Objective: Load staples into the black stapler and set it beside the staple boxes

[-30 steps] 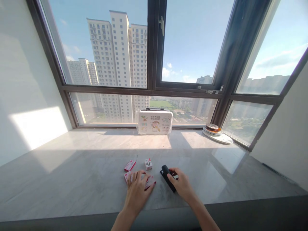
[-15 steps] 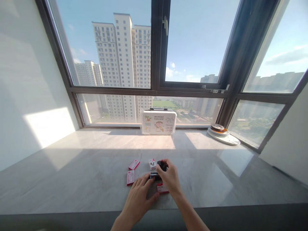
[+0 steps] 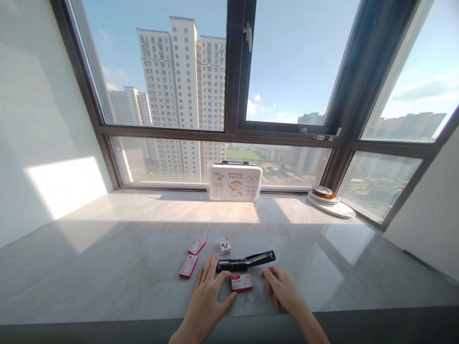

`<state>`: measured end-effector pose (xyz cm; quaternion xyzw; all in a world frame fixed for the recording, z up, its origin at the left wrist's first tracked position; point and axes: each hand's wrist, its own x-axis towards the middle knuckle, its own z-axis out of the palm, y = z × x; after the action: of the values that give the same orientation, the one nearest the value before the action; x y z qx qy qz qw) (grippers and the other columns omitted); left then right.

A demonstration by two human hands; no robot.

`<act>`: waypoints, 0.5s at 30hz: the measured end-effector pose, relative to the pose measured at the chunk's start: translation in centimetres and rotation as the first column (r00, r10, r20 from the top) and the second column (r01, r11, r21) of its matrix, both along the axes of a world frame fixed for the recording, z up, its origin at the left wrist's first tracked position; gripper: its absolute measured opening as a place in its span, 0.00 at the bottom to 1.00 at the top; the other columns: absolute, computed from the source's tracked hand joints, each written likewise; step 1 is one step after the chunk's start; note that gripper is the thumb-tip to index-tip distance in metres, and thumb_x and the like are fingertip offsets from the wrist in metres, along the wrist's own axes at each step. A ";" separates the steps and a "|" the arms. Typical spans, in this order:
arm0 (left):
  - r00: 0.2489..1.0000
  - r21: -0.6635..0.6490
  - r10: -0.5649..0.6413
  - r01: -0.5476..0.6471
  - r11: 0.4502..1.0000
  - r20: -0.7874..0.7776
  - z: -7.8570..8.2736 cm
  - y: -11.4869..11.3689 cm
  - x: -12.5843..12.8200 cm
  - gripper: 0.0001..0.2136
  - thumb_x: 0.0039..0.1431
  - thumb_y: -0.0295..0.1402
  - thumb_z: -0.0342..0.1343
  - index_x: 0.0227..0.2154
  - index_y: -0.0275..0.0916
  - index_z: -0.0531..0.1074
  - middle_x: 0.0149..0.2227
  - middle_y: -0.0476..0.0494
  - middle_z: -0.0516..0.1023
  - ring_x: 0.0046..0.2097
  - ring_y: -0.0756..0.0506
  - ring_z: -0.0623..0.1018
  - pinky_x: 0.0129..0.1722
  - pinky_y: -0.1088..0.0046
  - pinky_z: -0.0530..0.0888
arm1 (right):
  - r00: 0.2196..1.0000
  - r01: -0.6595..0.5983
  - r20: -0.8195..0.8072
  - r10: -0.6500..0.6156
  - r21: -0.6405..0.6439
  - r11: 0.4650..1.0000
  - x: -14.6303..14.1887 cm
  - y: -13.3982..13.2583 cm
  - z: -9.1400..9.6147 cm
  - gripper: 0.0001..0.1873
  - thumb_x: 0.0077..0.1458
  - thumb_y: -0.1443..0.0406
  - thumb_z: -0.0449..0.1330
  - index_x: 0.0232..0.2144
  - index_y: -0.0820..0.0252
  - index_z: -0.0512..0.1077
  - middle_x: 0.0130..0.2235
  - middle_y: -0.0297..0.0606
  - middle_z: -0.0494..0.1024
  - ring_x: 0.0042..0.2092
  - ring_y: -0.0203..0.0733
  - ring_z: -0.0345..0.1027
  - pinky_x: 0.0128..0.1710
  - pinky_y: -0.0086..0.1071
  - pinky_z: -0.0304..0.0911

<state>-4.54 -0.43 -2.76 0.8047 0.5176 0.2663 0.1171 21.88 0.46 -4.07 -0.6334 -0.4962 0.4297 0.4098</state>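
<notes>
A black stapler point(image 3: 245, 261) lies swung open flat on the grey marble sill point(image 3: 107, 267). My left hand point(image 3: 207, 298) rests with spread fingers just left of it, fingertips near its end and thumb beside a small red staple box point(image 3: 241, 282). My right hand point(image 3: 283, 288) lies just right of that box, fingers loosely apart, holding nothing. Two more red staple boxes point(image 3: 188, 266) point(image 3: 197, 246) lie to the left. A small white cube box point(image 3: 224, 246) stands behind the stapler.
A white case with cartoon pictures point(image 3: 235, 182) stands against the window at the back. A stack of plates point(image 3: 329, 199) sits at the back right. The sill's front edge point(image 3: 107, 327) runs under my wrists, and white walls close both sides.
My right hand picked up the stapler, carried it left to my left hand, and the two opened it out flat. Both hands have now let go of it. A red box now lies between them.
</notes>
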 end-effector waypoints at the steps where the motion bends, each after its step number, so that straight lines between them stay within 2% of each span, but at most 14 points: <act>1: 1.000 0.006 -0.003 0.003 1.000 0.004 0.2 0.0 0.3 0.14 0.60 0.44 0.59 0.48 0.53 0.74 0.72 0.53 0.48 0.72 0.35 0.47 0.68 0.46 0.55 | 0.997 -0.050 0.064 0.049 0.009 0.999 -0.9 -0.1 0.1 0.26 0.57 0.43 0.54 0.32 0.59 0.75 0.17 0.32 0.72 0.12 0.35 0.57 0.13 0.28 0.47; 3: 1.000 0.020 -0.001 0.000 1.000 0.020 0.4 0.1 0.8 0.11 0.59 0.43 0.60 0.44 0.51 0.75 0.72 0.53 0.49 0.72 0.35 0.47 0.68 0.47 0.55 | 0.978 -0.117 0.177 0.109 0.037 0.992 -2.8 -0.2 0.5 0.25 0.58 0.45 0.54 0.30 0.58 0.76 0.18 0.33 0.74 0.16 0.37 0.62 0.18 0.29 0.52; 6: 0.999 0.007 -0.002 0.002 1.000 0.048 0.7 0.6 0.4 0.12 0.55 0.43 0.64 0.41 0.49 0.76 0.71 0.50 0.51 0.72 0.33 0.49 0.68 0.47 0.56 | 0.970 -0.115 0.223 0.097 0.069 0.991 -4.4 0.1 0.8 0.21 0.56 0.48 0.56 0.28 0.57 0.77 0.22 0.36 0.77 0.24 0.42 0.70 0.24 0.30 0.57; 9: 0.997 -0.037 -0.035 0.038 0.999 0.071 0.9 1.2 -1.1 0.11 0.53 0.43 0.65 0.39 0.48 0.77 0.70 0.48 0.56 0.70 0.34 0.56 0.67 0.50 0.59 | 0.961 -0.101 0.263 0.079 0.071 0.992 -3.9 0.3 0.9 0.20 0.56 0.49 0.56 0.27 0.57 0.76 0.22 0.36 0.77 0.25 0.44 0.70 0.26 0.32 0.56; 12: 0.992 -0.087 -0.078 0.087 0.992 0.103 0.9 1.7 -2.6 0.12 0.54 0.43 0.65 0.41 0.49 0.76 0.68 0.47 0.61 0.68 0.36 0.61 0.66 0.53 0.61 | 0.943 -0.077 0.330 0.046 0.081 0.994 -3.1 0.0 1.3 0.18 0.56 0.49 0.58 0.28 0.57 0.75 0.20 0.33 0.74 0.24 0.43 0.68 0.26 0.32 0.53; 15: 0.985 -0.112 -0.098 0.114 0.987 0.140 0.7 1.9 -3.2 0.17 0.54 0.43 0.65 0.46 0.50 0.75 0.66 0.46 0.66 0.68 0.35 0.62 0.66 0.52 0.61 | 0.897 -0.038 0.441 -0.047 0.181 0.983 -4.0 -0.3 2.3 0.17 0.59 0.50 0.56 0.35 0.55 0.74 0.21 0.32 0.74 0.27 0.44 0.69 0.27 0.32 0.53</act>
<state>-7.73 1.48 -2.02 0.8030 0.4800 0.2816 0.2134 17.85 0.19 -1.74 -0.6749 -0.6126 0.2256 0.3441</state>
